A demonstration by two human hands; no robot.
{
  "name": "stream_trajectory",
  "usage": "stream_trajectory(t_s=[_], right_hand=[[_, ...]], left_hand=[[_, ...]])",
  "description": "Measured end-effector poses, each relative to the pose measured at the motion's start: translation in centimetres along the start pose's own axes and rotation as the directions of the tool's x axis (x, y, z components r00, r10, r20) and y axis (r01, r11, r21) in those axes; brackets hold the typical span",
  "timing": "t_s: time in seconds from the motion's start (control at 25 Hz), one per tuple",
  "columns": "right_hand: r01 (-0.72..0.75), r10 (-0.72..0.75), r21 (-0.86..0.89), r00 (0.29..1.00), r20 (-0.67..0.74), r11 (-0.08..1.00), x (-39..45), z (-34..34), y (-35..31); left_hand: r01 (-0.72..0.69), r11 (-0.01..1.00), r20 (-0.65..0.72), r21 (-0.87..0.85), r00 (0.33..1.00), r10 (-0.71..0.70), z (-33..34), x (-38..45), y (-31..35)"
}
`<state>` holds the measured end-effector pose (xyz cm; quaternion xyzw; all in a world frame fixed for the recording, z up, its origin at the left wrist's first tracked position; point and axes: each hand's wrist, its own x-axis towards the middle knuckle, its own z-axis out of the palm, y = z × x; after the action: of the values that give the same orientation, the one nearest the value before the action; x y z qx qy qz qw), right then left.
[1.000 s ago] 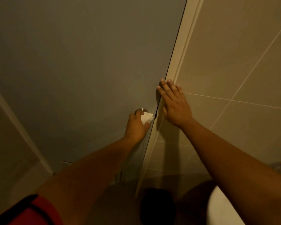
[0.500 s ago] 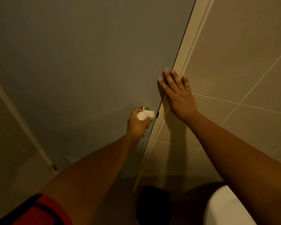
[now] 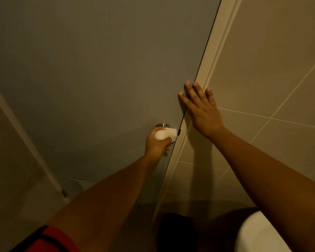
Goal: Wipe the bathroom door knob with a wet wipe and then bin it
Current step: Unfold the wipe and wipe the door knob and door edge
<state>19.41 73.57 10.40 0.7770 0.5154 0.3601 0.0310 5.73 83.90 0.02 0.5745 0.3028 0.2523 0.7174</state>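
The grey bathroom door (image 3: 98,70) fills the upper left. Its metal knob (image 3: 161,125) sits near the door's right edge, and only its top rim shows. My left hand (image 3: 156,144) is wrapped around the knob with a crumpled white wet wipe (image 3: 165,134) pressed against it. My right hand (image 3: 201,110) lies flat, fingers spread, across the door's edge and the pale door frame (image 3: 213,51), holding nothing.
Beige tiled wall (image 3: 271,79) stands to the right of the frame. A dark round object (image 3: 176,231) sits on the floor below the knob. A white rounded fixture (image 3: 258,233) is at the bottom right. A door hinge (image 3: 63,193) shows at lower left.
The wipe has shifted in my left hand from the knob's right side to across its top. My right hand has stayed flat on the door edge and frame.
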Motion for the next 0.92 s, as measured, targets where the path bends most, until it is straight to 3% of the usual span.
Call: stream_trajectory(t_s=[0.08, 0.12, 0.2, 0.24, 0.32, 0.4, 0.48, 0.56, 0.72, 0.92], right_hand=[[-0.002, 0.002, 0.007, 1.000, 0.016, 1.000, -0.1, -0.3, 0.0], [0.001, -0.001, 0.015, 1.000, 0.030, 1.000, -0.2, -0.6, 0.0], [-0.019, 0.016, 0.056, 0.999, 0.046, 0.998, -0.3, -1.2, -0.3], [-0.051, 0.048, 0.093, 0.998, 0.042, 0.994, -0.5, -1.4, -0.8], [-0.138, 0.134, 0.185, 0.990, 0.031, 0.973, -1.3, -1.1, -2.4], [-0.207, 0.206, 0.273, 0.978, 0.031, 0.940, -2.7, -0.1, -4.4], [-0.271, 0.297, 0.384, 0.955, -0.009, 0.883, -4.4, 1.1, -6.2], [-0.315, 0.386, 0.539, 0.922, -0.020, 0.781, -5.4, 2.0, -7.7], [-0.434, 0.382, 0.664, 0.894, 0.234, 0.609, -5.0, 2.8, -10.2], [-0.518, 0.389, 0.753, 0.844, 0.371, 0.406, -4.9, 2.7, -11.9]], left_hand=[[0.172, 0.859, 0.044, -0.483, 0.984, -0.172, 1.2, -0.3, -0.1], [0.190, 0.763, 0.071, -0.618, 0.980, -0.187, 1.5, -0.3, -0.1], [0.179, 0.687, 0.049, -0.704, 0.978, -0.204, 1.6, -0.1, -0.4], [0.173, 0.717, 0.026, -0.676, 0.977, -0.211, 1.5, 0.0, -0.5], [0.144, 0.899, -0.033, -0.413, 0.984, -0.173, 0.7, -0.1, -0.5], [0.027, 0.999, -0.072, 0.037, 0.997, -0.025, -0.8, -0.3, -0.3], [-0.123, 0.954, -0.025, 0.273, 0.991, 0.135, -2.4, -0.5, -0.2], [-0.198, 0.908, 0.032, 0.369, 0.979, 0.201, -3.6, 0.0, -0.1], [-0.173, 0.867, 0.068, 0.468, 0.985, 0.160, -5.8, 1.1, 0.7], [-0.411, 0.555, 0.340, 0.723, 0.911, 0.232, -7.5, 1.6, 1.8]])
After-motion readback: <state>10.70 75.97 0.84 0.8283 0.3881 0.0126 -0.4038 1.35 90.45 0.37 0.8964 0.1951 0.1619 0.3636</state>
